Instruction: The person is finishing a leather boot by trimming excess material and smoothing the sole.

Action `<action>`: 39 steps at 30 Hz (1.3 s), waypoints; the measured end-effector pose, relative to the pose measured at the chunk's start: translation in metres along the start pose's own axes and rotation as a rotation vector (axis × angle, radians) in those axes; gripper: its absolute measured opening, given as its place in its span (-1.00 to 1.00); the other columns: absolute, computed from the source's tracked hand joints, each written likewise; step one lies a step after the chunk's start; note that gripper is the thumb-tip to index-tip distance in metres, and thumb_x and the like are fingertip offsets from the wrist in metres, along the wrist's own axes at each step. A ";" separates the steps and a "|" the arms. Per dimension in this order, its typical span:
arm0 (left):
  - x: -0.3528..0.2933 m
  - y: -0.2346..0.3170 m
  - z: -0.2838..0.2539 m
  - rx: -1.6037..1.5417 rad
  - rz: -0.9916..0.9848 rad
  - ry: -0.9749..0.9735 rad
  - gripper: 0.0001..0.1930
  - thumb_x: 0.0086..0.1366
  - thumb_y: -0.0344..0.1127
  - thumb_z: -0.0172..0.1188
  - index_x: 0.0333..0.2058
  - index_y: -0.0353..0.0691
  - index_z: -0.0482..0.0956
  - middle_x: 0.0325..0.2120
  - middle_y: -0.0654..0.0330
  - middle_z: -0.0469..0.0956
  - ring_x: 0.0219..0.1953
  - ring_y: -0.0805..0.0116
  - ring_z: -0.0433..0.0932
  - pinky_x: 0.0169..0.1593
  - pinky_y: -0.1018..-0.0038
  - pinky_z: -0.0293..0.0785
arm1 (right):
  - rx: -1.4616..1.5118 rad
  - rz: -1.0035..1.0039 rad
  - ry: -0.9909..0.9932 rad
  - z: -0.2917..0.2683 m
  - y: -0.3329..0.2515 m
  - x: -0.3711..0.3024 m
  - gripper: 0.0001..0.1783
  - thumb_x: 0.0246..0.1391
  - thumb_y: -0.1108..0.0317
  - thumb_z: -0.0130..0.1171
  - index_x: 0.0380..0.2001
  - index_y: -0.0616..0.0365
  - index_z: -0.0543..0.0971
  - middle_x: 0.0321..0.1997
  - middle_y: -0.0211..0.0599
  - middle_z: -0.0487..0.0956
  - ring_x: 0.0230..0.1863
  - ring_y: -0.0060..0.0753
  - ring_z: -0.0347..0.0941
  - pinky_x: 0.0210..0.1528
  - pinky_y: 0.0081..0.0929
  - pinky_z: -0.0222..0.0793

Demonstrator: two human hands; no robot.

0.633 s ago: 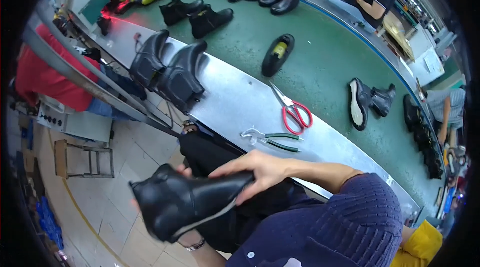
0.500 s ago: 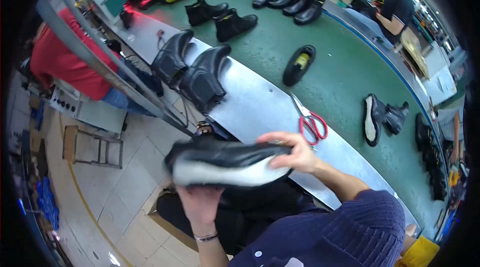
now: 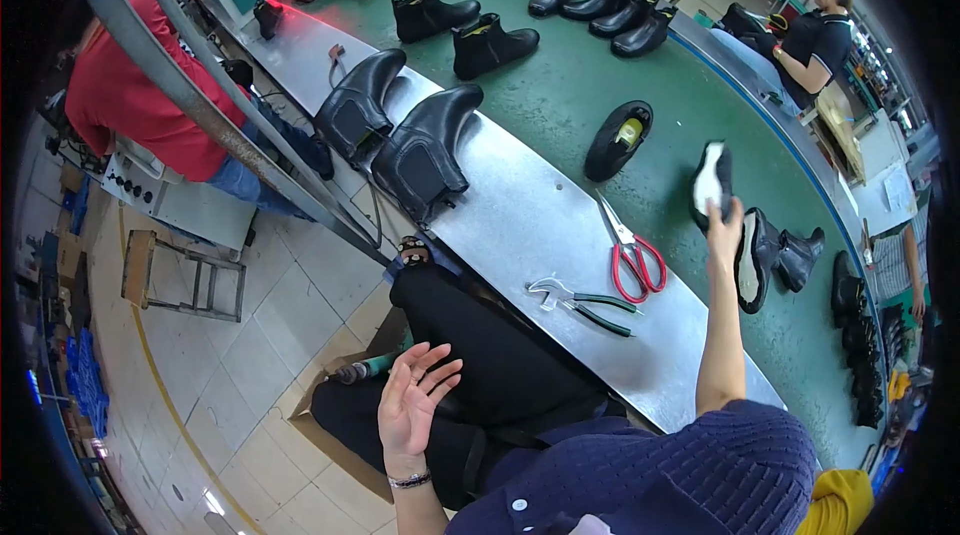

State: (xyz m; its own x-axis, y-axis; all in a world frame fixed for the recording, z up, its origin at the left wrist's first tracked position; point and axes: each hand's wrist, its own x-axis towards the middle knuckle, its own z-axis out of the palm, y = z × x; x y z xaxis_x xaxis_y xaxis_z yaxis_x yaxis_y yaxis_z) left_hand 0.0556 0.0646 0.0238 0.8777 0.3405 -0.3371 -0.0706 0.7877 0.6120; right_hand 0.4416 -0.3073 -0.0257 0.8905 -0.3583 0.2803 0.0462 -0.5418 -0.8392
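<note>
My right hand (image 3: 722,225) reaches out over the green work surface, its fingers gripping one end of a black shoe (image 3: 699,197) whose pale underside shows. Just to the right of that hand lie another black shoe with a pale sole (image 3: 747,270) and a black ankle boot (image 3: 797,260). Above my lap, my left hand (image 3: 412,405) is raised with its fingers apart and nothing in it. Red-handled scissors (image 3: 630,253) and lasting pliers with dark green handles (image 3: 588,307) rest on the metal ledge, to the left of my right forearm.
Black boot uppers (image 3: 420,160) lie on the metal ledge (image 3: 535,205). Black ankle boots (image 3: 490,47) and a dark shoe (image 3: 618,142) stand on the green surface (image 3: 560,100). A slanted metal post (image 3: 190,105) rises at left, near a person in red. Another person sits across.
My right hand has carried the shoe from above my lap to the far right, over the green surface. My left hand has let go of it. The pliers have come into view.
</note>
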 end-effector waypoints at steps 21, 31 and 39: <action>-0.039 0.007 0.026 0.376 0.193 0.114 -0.62 0.42 -0.23 0.02 0.10 -0.35 0.36 0.04 -0.08 0.47 0.03 0.12 0.53 0.13 0.27 0.43 | 0.708 -0.264 -0.638 0.055 -0.222 0.005 -0.74 0.19 0.22 0.23 -0.49 0.08 0.45 -0.62 -0.65 0.30 -0.65 -0.80 0.17 -0.61 -0.75 0.04; 0.027 0.020 0.095 0.977 0.549 -0.389 0.03 -0.07 -0.41 0.47 0.36 -0.28 0.06 0.32 -0.04 0.18 0.34 0.16 0.20 0.34 0.34 0.10 | 0.811 -0.028 -1.462 -0.003 -0.316 -0.141 -0.78 0.16 0.26 0.23 -0.46 0.15 0.53 -0.72 -0.64 0.34 -0.78 -0.81 0.16 -0.74 -0.76 -0.04; -0.029 -0.025 -0.008 0.721 0.542 -0.013 0.12 -0.06 -0.51 0.45 0.39 -0.27 -0.13 0.40 0.06 0.01 0.39 0.29 0.08 0.38 0.40 -0.01 | -0.352 -0.639 -0.694 0.057 -0.149 -0.136 -0.42 0.20 0.09 0.10 0.20 0.20 0.39 0.07 0.17 0.51 0.11 0.10 0.42 0.16 -0.12 0.29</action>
State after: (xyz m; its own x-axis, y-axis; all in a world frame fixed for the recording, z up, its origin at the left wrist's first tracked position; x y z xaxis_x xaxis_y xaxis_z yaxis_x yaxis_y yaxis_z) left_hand 0.0281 0.0391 0.0129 0.8163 0.5618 0.1340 -0.1658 0.0057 0.9861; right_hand 0.3397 -0.1347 0.0343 0.8174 0.5394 0.2021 0.5709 -0.7116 -0.4095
